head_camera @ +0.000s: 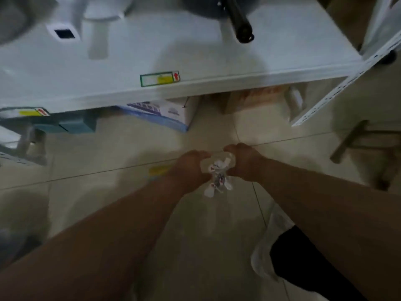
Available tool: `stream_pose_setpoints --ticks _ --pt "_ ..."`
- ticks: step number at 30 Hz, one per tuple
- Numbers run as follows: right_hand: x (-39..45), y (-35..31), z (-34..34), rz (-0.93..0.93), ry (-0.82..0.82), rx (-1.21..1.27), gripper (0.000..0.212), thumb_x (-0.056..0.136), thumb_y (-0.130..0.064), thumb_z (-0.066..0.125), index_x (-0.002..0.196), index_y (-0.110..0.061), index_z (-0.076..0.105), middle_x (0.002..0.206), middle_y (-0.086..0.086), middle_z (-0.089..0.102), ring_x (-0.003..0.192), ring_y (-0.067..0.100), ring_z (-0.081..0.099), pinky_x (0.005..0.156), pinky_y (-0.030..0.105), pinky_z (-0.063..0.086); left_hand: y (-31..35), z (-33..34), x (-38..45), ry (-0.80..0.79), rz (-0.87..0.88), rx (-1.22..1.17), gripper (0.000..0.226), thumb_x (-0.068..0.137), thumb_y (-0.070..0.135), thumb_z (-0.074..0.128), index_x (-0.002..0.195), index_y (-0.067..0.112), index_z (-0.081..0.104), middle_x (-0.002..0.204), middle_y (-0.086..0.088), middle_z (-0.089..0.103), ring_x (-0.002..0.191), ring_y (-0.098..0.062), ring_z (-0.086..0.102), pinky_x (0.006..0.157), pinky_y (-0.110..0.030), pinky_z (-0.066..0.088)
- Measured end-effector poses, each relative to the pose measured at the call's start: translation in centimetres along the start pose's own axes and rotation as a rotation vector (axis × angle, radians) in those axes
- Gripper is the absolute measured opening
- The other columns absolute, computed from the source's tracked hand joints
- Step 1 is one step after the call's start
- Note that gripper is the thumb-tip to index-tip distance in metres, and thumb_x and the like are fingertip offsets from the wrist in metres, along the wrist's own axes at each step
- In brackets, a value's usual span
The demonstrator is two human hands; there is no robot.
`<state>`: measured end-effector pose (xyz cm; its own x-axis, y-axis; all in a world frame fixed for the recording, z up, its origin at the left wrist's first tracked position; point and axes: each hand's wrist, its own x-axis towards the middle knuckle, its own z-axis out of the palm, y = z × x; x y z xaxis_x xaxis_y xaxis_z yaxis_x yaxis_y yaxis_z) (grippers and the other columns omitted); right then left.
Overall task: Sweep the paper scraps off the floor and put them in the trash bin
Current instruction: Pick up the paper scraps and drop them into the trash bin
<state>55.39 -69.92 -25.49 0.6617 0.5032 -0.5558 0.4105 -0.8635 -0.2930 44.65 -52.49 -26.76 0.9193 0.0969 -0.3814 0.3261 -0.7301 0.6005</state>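
While both hands [191, 168] pinch: crumpled paper scraps [218, 177].

I see my left hand [191, 168] and right hand [243, 161] side by side above the floor [108, 192], the paper scraps [219, 177] bunched between them. Beyond them a shelf [195, 68] spans the view, with a box [165, 115] on the floor beneath it.

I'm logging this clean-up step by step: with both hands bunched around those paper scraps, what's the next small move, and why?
Probably lift the scraps clear of the floor with both hands closed. The left hand and right hand hold the bundle between them, but some pieces hang loose below. No trash bin can be made out in this view, so it has to be found first.
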Motion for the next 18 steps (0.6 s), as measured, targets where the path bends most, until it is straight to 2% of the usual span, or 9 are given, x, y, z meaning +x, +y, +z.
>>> stream_pose_setpoints --ticks 2,4,7,9,11,13,15,18 --pt "3.3 2.5 3.3 0.025 -0.056 -0.015 0.096 0.073 -0.035 0.085 0.153 -0.018 0.035 0.144 0.016 0.042 0.131 0.032 0.047 0.108 0.029 0.037 -2.2 3.1 2.9 -0.089 -0.025 0.061 0.073 0.08 0.029 0.085 0.146 0.015 0.055 0.145 -0.013 0.055 0.135 -0.031 0.051 0.11 -0.029 0.034" --pt "5.9 4.4 6.1 0.037 -0.102 -0.049 0.112 0.068 -0.038 0.087 0.158 -0.023 0.022 0.154 0.017 0.027 0.137 0.034 0.041 0.111 0.034 0.038 -4.3 5.8 5.6 -0.188 -0.062 0.119 0.093 0.077 0.039 0.087 0.156 0.02 0.042 0.153 -0.012 0.042 0.14 -0.032 0.045 0.116 -0.036 0.037" --pt "8.9 6.0 9.0 0.038 -0.151 -0.152 0.128 0.064 -0.048 0.087 0.158 -0.037 0.0 0.165 0.014 -0.005 0.144 0.039 0.029 0.11 0.047 0.041 -6.5 9.5 8.0 -0.377 -0.103 0.279 0.128 0.071 0.049 0.09 0.165 0.029 0.005 0.172 -0.009 0.001 0.153 -0.039 0.021 0.119 -0.054 0.034" --pt "10.3 6.3 10.3 0.053 -0.188 -0.173 0.132 0.062 -0.053 0.087 0.154 -0.044 -0.008 0.165 0.009 -0.018 0.146 0.039 0.023 0.107 0.052 0.043 -7.2 11.2 9.1 -0.441 -0.112 0.338 0.139 0.07 0.049 0.09 0.163 0.035 -0.013 0.172 -0.004 -0.019 0.155 -0.041 0.01 0.118 -0.059 0.032" --pt "11.5 6.3 11.8 0.042 -0.154 -0.206 0.132 0.057 -0.059 0.085 0.152 -0.046 -0.005 0.164 0.007 -0.012 0.143 0.038 0.026 0.101 0.053 0.048 -7.7 12.6 10.3 -0.407 -0.09 0.345 0.138 0.073 0.046 0.088 0.162 0.037 -0.017 0.171 -0.002 -0.02 0.155 -0.041 0.01 0.118 -0.058 0.032" --pt "12.3 6.3 13.1 0.025 -0.077 -0.233 0.118 0.055 -0.056 0.086 0.149 -0.043 0.016 0.156 0.009 0.011 0.133 0.035 0.034 0.092 0.048 0.053 -7.9 13.5 11.3 -0.351 -0.078 0.328 0.133 0.073 0.043 0.086 0.163 0.033 -0.013 0.172 -0.002 -0.012 0.155 -0.038 0.011 0.12 -0.054 0.031" --pt "12.8 6.4 14.0 0.027 -0.027 -0.159 0.093 0.059 -0.043 0.089 0.138 -0.037 0.039 0.142 0.008 0.028 0.125 0.03 0.042 0.091 0.043 0.054 -8.0 14.3 12.1 -0.308 -0.065 0.311 0.133 0.068 0.041 0.089 0.164 0.023 0.0 0.171 -0.005 -0.001 0.154 -0.035 0.016 0.12 -0.051 0.033" --pt "13.4 6.2 14.5 0.024 -0.032 -0.04 0.072 0.069 -0.029 0.085 0.131 -0.028 0.05 0.128 0.006 0.04 0.11 0.027 0.059 0.091 0.037 0.053 -7.5 14.8 12.9 -0.271 -0.079 0.211 0.114 0.067 0.031 0.092 0.157 0.015 0.025 0.16 -0.012 0.018 0.141 -0.034 0.04 0.114 -0.044 0.041"
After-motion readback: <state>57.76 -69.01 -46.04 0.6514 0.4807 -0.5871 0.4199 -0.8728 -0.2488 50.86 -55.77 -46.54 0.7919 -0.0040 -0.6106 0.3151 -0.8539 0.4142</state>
